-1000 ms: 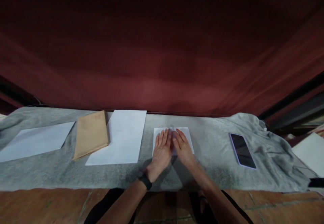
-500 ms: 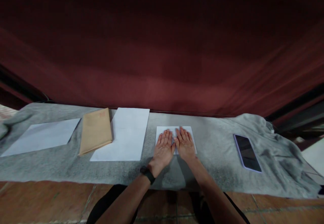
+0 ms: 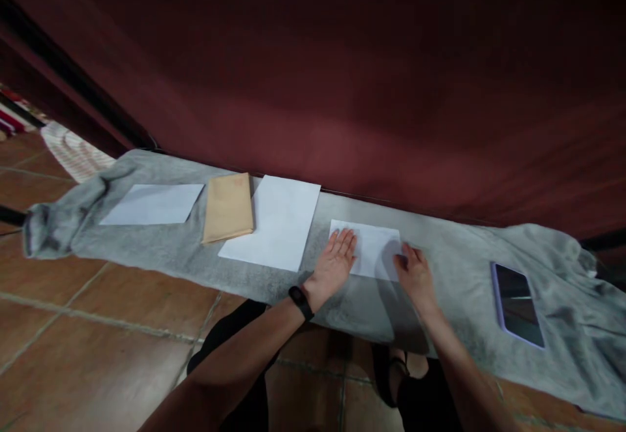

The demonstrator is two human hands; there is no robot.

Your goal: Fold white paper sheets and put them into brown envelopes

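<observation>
A small white sheet of paper (image 3: 376,249) lies flat on the grey cloth in front of me. Across its left end my left hand (image 3: 337,256) is spread flat, fingers stretched out, with a dark band on the wrist. My right hand (image 3: 415,275) is at the sheet's right edge. Its thumb and fingers are apart and slightly bent, and I cannot tell whether they touch the paper. A shadow from the right arm falls over the sheet.
A larger white sheet (image 3: 283,223) lies to the left, partly under a brown envelope (image 3: 229,207). Farther left is another white sheet (image 3: 154,204). A phone with a purple case (image 3: 518,305) rests at right on the grey cloth (image 3: 454,256). Behind hangs dark red fabric (image 3: 313,139).
Both hands were flat side by side on the small sheet. Now they are apart, the right one moved to the right edge, uncovering the middle. The view has tilted and shifted left.
</observation>
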